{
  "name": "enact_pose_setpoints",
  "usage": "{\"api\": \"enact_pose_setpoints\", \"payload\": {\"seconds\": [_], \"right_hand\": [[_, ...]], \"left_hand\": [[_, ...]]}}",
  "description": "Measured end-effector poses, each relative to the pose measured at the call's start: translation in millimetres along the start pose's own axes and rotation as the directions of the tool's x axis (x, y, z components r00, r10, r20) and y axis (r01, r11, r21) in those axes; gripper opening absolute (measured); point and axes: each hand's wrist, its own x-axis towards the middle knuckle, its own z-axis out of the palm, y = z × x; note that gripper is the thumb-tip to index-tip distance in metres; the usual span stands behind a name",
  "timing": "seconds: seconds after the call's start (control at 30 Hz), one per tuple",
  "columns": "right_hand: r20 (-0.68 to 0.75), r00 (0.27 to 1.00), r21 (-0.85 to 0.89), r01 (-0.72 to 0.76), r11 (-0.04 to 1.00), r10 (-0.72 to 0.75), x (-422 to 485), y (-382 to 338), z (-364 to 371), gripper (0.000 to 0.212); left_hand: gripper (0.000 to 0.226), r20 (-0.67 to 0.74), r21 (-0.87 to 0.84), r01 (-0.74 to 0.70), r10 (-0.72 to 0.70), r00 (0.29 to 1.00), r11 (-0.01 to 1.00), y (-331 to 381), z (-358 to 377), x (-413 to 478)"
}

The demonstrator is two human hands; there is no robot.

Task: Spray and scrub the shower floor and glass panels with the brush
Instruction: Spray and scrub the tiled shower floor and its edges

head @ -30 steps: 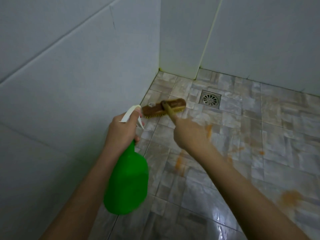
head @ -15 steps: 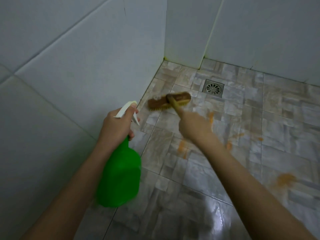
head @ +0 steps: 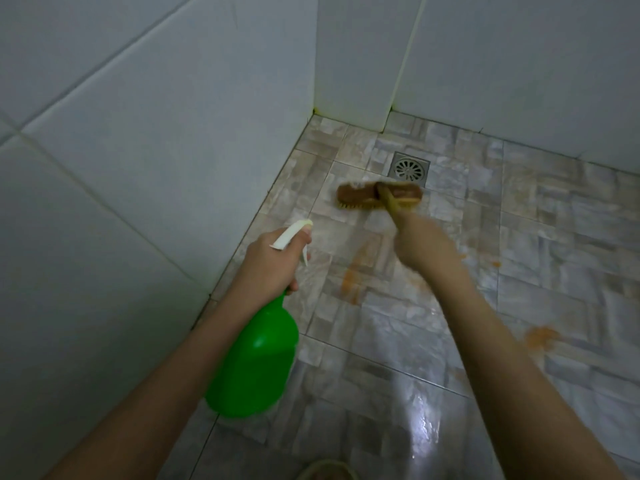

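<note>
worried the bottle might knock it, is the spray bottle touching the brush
Apart. The head view shows bare floor tiles between the spray bottle, gripped by the left hand, and the brush.

Bare forearms; left hand (head: 273,268) bare, right hand (head: 424,245) bare.

No legible text, label, brand or number anywhere — not on spray bottle (head: 256,358) or brush (head: 360,195)
</note>
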Motion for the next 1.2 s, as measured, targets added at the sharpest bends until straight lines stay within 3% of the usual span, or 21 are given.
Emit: {"api": "enact_pose_setpoints", "payload": {"seconds": [0.07,0.17,0.27,0.37,0.47,0.57,0.67,0.73,0.83,0.93,1.07,1.2], "right_hand": [[0.034,0.999,-0.019,-0.019,1.0,0.02,21,10,-17,0.077],[0.095,0.988,-0.038,-0.115,0.993,0.118,-25,29,-26,0.053],[0.106,0.988,-0.029,-0.112,0.993,0.115,-61,40,-14,0.075],[0.012,0.99,-0.047,-0.14,0.989,0.141,-14,57,-14,0.086],[0.009,0.983,-0.053,-0.185,0.981,0.186,2,69,-25,0.083],[0.05,0.973,-0.007,-0.224,0.975,0.224,-47,79,-19,0.079],[0.181,0.941,0.188,-0.319,0.929,0.286,-83,83,-18,0.068],[0.136,0.941,0.286,-0.336,0.897,0.31,-63,88,-25,0.063],[0.041,0.96,0.197,-0.281,0.939,0.279,-33,93,-31,0.074],[0.115,0.954,0.09,-0.288,0.954,0.277,-59,101,-38,0.083],[0.229,0.915,0.081,-0.359,0.93,0.333,-119,101,-35,0.064],[0.068,0.963,0.092,-0.268,0.959,0.262,-62,101,-28,0.084]], "left_hand": [[0.032,0.037,0.002,-0.005,0.004,0.999,1.0,5,12,-3],[0.036,0.103,0.038,-0.016,0.013,0.995,0.999,12,29,-6],[0.04,0.164,0.106,-0.045,0.027,0.986,0.993,15,47,-4],[0.043,0.196,0.123,-0.051,0.026,0.98,0.991,17,64,-9],[0.05,0.205,0.122,-0.012,-0.014,0.979,0.992,18,76,-12],[0.054,0.235,0.2,0.022,-0.07,0.97,0.98,23,83,-13],[0.051,0.27,0.182,0.035,-0.085,0.959,0.983,28,90,-9],[0.051,0.291,0.173,0.027,-0.078,0.954,0.985,31,95,-6],[0.053,0.269,0.17,0.039,-0.085,0.96,0.985,32,103,-7],[0.053,0.218,0.12,0.064,-0.089,0.972,0.991,35,108,-5],[0.051,0.275,0.13,0.019,-0.055,0.96,0.991,42,108,1],[0.058,0.265,0.184,0.008,-0.058,0.962,0.983,45,112,4]]}}
